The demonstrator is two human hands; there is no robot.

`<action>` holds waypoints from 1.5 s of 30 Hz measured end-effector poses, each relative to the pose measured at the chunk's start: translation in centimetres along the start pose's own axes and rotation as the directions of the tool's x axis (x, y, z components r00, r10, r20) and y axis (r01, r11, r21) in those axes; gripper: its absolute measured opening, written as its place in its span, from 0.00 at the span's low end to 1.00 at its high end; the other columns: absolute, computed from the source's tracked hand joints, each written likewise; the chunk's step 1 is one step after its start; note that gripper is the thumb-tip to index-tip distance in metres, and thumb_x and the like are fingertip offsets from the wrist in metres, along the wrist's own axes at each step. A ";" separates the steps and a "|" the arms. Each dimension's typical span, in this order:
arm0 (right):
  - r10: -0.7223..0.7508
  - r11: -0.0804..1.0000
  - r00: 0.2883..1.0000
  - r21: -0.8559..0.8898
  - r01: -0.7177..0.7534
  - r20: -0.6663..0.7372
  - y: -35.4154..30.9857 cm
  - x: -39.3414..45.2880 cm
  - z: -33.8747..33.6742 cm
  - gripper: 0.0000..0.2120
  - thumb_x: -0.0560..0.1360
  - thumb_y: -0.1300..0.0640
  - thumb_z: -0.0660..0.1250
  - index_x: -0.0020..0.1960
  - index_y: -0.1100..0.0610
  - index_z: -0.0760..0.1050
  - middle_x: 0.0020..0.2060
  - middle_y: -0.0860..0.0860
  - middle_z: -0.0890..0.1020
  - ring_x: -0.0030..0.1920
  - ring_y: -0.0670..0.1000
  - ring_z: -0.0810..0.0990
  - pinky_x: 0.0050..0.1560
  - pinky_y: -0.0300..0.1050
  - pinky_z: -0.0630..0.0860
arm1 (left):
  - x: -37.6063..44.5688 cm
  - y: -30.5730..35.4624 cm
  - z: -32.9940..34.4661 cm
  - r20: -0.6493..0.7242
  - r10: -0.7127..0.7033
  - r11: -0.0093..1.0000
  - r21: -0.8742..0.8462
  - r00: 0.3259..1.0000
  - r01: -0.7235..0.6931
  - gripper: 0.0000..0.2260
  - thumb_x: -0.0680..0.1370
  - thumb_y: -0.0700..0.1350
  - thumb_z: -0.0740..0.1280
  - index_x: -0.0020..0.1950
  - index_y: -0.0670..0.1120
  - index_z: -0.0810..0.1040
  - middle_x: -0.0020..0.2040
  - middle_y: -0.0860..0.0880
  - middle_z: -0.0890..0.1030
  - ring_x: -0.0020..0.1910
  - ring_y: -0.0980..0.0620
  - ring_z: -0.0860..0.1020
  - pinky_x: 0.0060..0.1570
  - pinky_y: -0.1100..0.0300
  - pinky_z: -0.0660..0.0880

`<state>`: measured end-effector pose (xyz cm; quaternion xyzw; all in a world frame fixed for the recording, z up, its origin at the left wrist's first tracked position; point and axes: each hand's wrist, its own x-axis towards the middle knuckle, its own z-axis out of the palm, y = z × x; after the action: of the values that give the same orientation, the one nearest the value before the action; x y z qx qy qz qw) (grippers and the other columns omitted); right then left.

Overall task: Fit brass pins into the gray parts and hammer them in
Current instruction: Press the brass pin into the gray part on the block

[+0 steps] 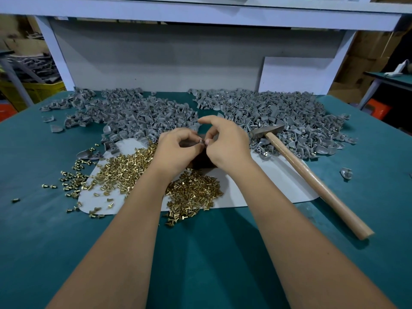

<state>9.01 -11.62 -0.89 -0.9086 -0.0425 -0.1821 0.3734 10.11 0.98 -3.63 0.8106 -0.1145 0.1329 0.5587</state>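
Both hands meet over the white mat (pixel 267 175): left hand (pixel 176 150) and right hand (pixel 225 141) each pinch one small gray part (pixel 201 142) between fingertips; brass pins (pixel 194 192) lie beneath, hammer (pixel 312 175) rightward.

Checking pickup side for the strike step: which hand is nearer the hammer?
Right. The right hand sits just beside the hammer, close to its metal head. The left hand is farther off, on the other side of the right hand, over the brass pins.
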 end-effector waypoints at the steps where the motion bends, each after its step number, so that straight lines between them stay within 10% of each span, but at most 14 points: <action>1: -0.020 1.000 1.000 -0.010 0.020 -0.012 -0.1 -0.1 0.1 0.26 0.70 0.66 0.64 0.60 0.41 0.76 0.35 0.44 0.79 0.46 0.49 0.76 0.59 0.51 0.71 | 0.0 0.0 0.1 -0.005 -0.005 1.000 -0.012 1.000 0.005 0.05 0.74 0.35 0.72 0.43 0.44 0.81 0.52 0.46 0.79 0.47 0.57 0.78 0.49 0.71 0.74; 8: -0.110 0.989 0.994 -0.095 0.109 -0.001 -0.2 -0.3 0.3 0.27 0.72 0.66 0.64 0.66 0.43 0.73 0.48 0.50 0.82 0.54 0.54 0.76 0.61 0.49 0.70 | -0.3 0.3 0.2 0.006 -0.055 0.994 -0.089 0.998 0.056 0.05 0.75 0.34 0.71 0.41 0.42 0.80 0.53 0.45 0.79 0.49 0.48 0.80 0.54 0.46 0.80; 19: -0.234 0.969 0.971 -0.092 0.229 -0.048 0.6 -0.7 1.3 0.25 0.72 0.68 0.61 0.65 0.50 0.76 0.53 0.54 0.78 0.56 0.57 0.74 0.57 0.54 0.71 | 0.0 0.1 0.0 0.013 -0.040 0.999 -0.033 0.999 0.040 0.03 0.75 0.35 0.72 0.42 0.41 0.82 0.54 0.42 0.80 0.54 0.43 0.80 0.57 0.43 0.78; 28: 0.043 0.957 0.999 0.288 -0.039 -0.006 1.4 -0.1 -0.9 0.15 0.74 0.70 0.58 0.51 0.56 0.79 0.51 0.52 0.80 0.52 0.51 0.78 0.55 0.42 0.73 | 0.2 0.1 -0.5 0.056 -0.042 0.999 0.027 0.998 0.040 0.04 0.75 0.39 0.73 0.49 0.42 0.85 0.57 0.47 0.79 0.54 0.55 0.77 0.60 0.64 0.74; 38: -0.049 0.986 0.999 0.163 0.046 0.014 1.3 -0.1 -0.9 0.08 0.71 0.67 0.65 0.42 0.57 0.81 0.44 0.48 0.77 0.39 0.39 0.74 0.39 0.25 0.70 | 0.1 0.2 -0.5 0.057 -0.049 0.999 -0.002 0.997 0.050 0.07 0.76 0.37 0.72 0.53 0.40 0.85 0.58 0.46 0.79 0.54 0.54 0.78 0.61 0.52 0.77; 45: -0.081 0.993 0.997 0.079 0.082 -0.018 1.4 -0.1 -0.7 0.05 0.72 0.62 0.70 0.39 0.55 0.81 0.41 0.45 0.74 0.39 0.42 0.74 0.38 0.26 0.68 | 0.2 0.0 -0.7 0.059 -0.014 0.999 0.048 0.998 0.011 0.07 0.76 0.38 0.72 0.53 0.40 0.85 0.59 0.46 0.79 0.49 0.62 0.76 0.47 0.80 0.70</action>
<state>9.05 -13.06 -1.38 -0.8891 -0.0842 -0.2022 0.4020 10.20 1.59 -3.38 0.8280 -0.1229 0.1080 0.5364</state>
